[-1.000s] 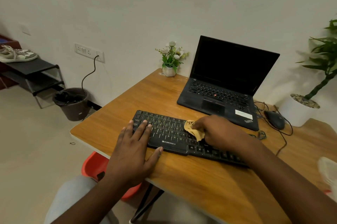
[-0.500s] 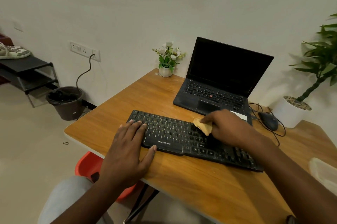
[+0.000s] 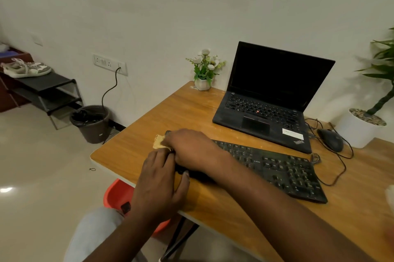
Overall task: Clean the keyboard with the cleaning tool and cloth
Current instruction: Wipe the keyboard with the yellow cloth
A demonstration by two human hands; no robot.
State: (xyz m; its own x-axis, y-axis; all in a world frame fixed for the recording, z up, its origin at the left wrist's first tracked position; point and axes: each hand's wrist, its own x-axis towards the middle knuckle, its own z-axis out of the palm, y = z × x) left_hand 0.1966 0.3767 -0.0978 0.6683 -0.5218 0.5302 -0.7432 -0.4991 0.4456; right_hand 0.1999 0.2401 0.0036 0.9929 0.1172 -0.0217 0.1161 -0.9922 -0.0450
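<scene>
Pinching the limp cloth (image 3: pixel 160 142), the right hand (image 3: pixel 191 151) sits just beyond the flat left hand (image 3: pixel 158 186), which braces the probably light keyboard (image 3: pixel 277 168).

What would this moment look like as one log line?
right hand: holds yellow cloth at keyboard left end | left hand: rests on keyboard near corner | stage: cloth wipe

Bare left hand (image 3: pixel 160 178) and bare right hand (image 3: pixel 189 148) of a seated person, both forearms uncovered to the frame's edge; below the grip, nearer the wearer, a pale blue-grey fabric trouser leg (image 3: pixel 91 236) covers one knee.
</scene>
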